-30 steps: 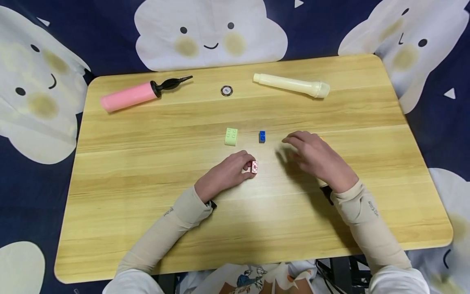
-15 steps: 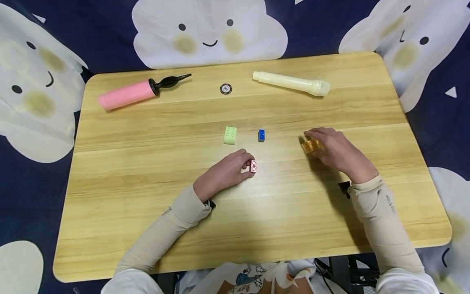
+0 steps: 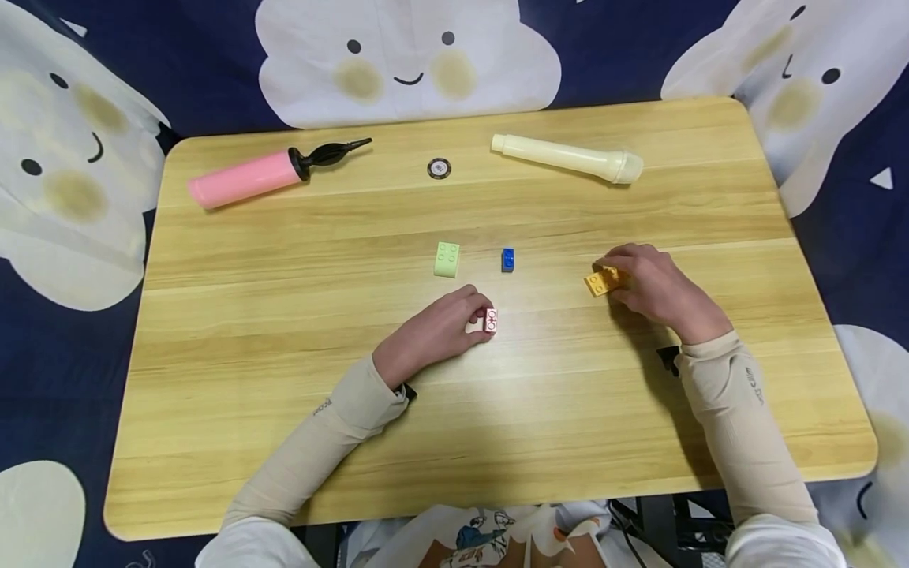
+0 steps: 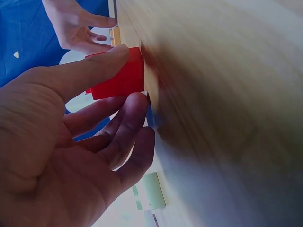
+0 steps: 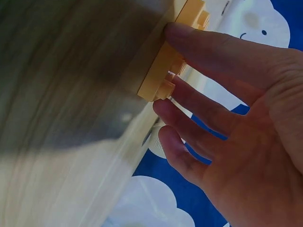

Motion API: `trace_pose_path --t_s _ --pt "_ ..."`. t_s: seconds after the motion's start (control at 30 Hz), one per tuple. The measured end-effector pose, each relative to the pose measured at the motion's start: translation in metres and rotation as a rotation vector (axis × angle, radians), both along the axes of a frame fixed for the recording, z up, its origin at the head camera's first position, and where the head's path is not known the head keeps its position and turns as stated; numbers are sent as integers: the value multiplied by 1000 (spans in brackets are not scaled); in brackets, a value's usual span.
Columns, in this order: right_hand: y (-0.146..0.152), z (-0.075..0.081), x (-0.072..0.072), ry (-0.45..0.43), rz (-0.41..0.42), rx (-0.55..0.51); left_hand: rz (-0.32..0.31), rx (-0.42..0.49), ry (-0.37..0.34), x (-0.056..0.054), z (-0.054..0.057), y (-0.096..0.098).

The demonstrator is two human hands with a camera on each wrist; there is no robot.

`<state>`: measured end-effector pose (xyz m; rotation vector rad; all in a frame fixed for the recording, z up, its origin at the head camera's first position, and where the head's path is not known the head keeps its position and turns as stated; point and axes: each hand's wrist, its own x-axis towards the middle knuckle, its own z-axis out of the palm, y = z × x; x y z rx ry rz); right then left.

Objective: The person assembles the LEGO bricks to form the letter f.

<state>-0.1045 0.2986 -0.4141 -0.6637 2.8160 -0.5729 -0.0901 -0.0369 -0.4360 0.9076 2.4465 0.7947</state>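
A red toy building brick (image 4: 124, 75) is pinched between the thumb and fingertips of my left hand (image 3: 433, 331), close over the table; in the head view its face (image 3: 491, 319) looks pale with red rings. Over to the right, my right hand (image 3: 660, 288) holds an orange building brick (image 3: 599, 282), thumb along one side and fingertips at the other. That brick lies low at the tabletop with studs up, its right end hidden under the hand. Between the hands stands a small blue brick (image 3: 507, 260), and left of it a light green brick (image 3: 447, 259).
Along the back of the wooden table (image 3: 284, 442) lie a pink hand pump (image 3: 245, 179) with a black nozzle, a round dark-rimmed chip (image 3: 439, 168) and a cream microphone-shaped stick (image 3: 568, 158). A blue cloth with clouds (image 3: 408, 63) hangs behind.
My right hand has moved to the right, bringing the orange brick into sight; the brick has gone from tilted to flatter on the table. The left hand keeps its grip in place.
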Motion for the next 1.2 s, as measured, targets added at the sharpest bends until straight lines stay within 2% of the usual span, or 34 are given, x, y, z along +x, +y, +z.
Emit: trace_pose_path --t_s 0.33,0.67,0.9,1.2 --pt "0 0 0 13 14 5 6 -3 -8 0 0 -1" --pt "-7 4 3 79 4 -41 4 3 -4 -1 -1 -2" --pt "-13 11 10 45 2 -56 7 0 -12 -1 0 -2" --pt "-26 18 18 96 31 -84 6 5 -5 -1 1 -1"
